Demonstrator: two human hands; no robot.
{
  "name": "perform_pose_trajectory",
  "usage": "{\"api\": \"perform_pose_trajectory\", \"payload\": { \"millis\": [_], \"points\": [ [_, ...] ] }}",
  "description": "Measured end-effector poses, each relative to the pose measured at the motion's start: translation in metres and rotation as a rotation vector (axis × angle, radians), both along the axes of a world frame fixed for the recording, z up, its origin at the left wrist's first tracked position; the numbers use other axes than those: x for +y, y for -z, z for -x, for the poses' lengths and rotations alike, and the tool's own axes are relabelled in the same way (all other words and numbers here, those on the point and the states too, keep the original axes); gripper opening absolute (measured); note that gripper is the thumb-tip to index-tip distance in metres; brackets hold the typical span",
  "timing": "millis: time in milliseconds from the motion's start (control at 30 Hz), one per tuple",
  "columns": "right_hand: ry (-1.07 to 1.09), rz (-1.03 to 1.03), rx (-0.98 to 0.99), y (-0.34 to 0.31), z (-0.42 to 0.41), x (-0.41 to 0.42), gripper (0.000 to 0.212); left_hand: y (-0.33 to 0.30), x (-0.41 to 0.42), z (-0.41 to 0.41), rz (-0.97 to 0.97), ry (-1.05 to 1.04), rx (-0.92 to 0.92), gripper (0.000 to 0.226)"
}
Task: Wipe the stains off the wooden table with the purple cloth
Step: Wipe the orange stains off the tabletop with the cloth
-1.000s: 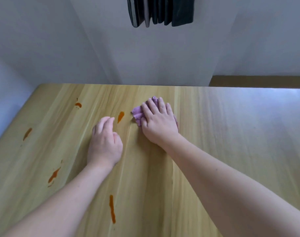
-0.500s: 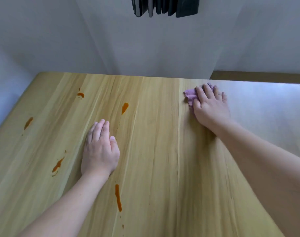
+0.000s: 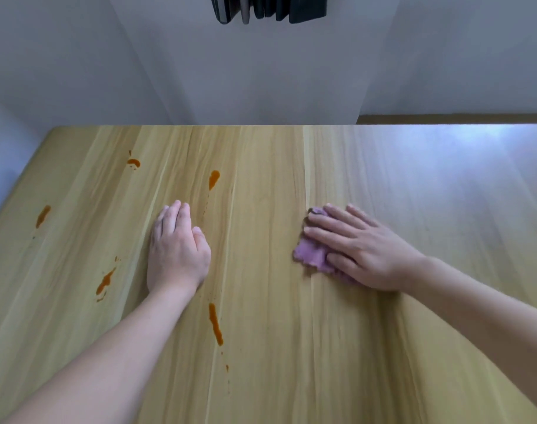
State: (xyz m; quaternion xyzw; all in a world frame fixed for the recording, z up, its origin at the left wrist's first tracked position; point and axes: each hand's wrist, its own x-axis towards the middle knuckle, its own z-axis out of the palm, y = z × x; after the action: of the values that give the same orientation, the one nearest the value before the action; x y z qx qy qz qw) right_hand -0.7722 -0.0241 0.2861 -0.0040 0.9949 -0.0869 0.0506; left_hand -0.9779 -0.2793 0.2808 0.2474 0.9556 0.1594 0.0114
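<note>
My right hand (image 3: pixel 357 247) presses flat on the crumpled purple cloth (image 3: pixel 311 257) right of the middle of the wooden table (image 3: pixel 276 362); most of the cloth is hidden under the palm. My left hand (image 3: pixel 177 247) lies flat on the wood, fingers together, holding nothing. Several orange-brown stains mark the left half: one streak (image 3: pixel 213 179) beyond my left hand, one (image 3: pixel 215 324) beside my left wrist, one (image 3: pixel 105 281) to its left, one (image 3: pixel 133 162) near the far edge and one (image 3: pixel 42 216) by the left edge.
A grey wall rises behind the table's far edge. Dark flat items (image 3: pixel 268 7) hang at the top of the view. A brown ledge (image 3: pixel 453 118) runs behind the far right. The table's right part shines with glare.
My right hand slid the cloth from beside the middle stain to the far right, then back toward me and left. My left hand stayed on the wood, shifting only slightly.
</note>
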Motion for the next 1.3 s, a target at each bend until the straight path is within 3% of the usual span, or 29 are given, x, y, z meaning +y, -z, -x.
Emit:
{"api": "perform_pose_trajectory", "payload": {
  "millis": [100,167,233,333,467,633,700,800,867,933,1033,1133,1300],
  "points": [
    [0.443,-0.014,0.005,0.002,0.021,0.035,0.057,0.000,-0.004,0.001,-0.013,0.043,-0.021,0.051],
    [0.704,-0.003,0.043,0.007,0.047,0.016,0.056,-0.001,-0.017,-0.006,0.008,0.082,-0.037,0.051],
    [0.782,0.028,0.062,0.008,0.072,-0.020,0.058,0.000,-0.032,-0.019,0.035,0.126,-0.055,0.052],
    [0.573,0.037,0.094,0.006,0.071,-0.098,0.062,-0.003,-0.064,-0.043,0.054,0.159,-0.062,0.052],
    [0.265,0.036,0.075,0.000,0.001,-0.178,0.056,-0.004,-0.097,-0.072,0.087,0.186,-0.045,0.059],
    [0.024,0.006,-0.029,-0.004,-0.079,-0.146,0.053,-0.005,-0.134,-0.106,0.165,0.176,-0.058,0.064],
    [0.200,-0.037,-0.036,-0.004,-0.079,-0.113,0.056,-0.002,-0.141,-0.115,0.187,0.146,-0.059,0.064],
    [0.648,0.007,-0.041,-0.002,-0.053,-0.084,0.061,-0.001,-0.139,-0.118,0.183,0.118,-0.041,0.064],
    [0.882,0.049,-0.028,0.002,-0.021,-0.096,0.058,0.001,-0.139,-0.116,0.175,0.121,-0.026,0.063],
    [0.972,0.071,-0.002,0.004,0.005,-0.134,0.059,0.001,-0.141,-0.117,0.171,0.127,-0.019,0.063],
    [0.681,0.076,0.120,0.003,0.004,-0.220,0.058,-0.002,-0.142,-0.118,0.163,0.129,-0.017,0.062],
    [0.361,0.090,0.070,-0.002,-0.052,-0.273,0.053,-0.001,-0.142,-0.118,0.159,0.131,-0.017,0.062],
    [0.119,0.032,-0.004,-0.002,-0.105,-0.195,0.053,-0.003,-0.142,-0.118,0.151,0.133,-0.016,0.062]
  ]
}}
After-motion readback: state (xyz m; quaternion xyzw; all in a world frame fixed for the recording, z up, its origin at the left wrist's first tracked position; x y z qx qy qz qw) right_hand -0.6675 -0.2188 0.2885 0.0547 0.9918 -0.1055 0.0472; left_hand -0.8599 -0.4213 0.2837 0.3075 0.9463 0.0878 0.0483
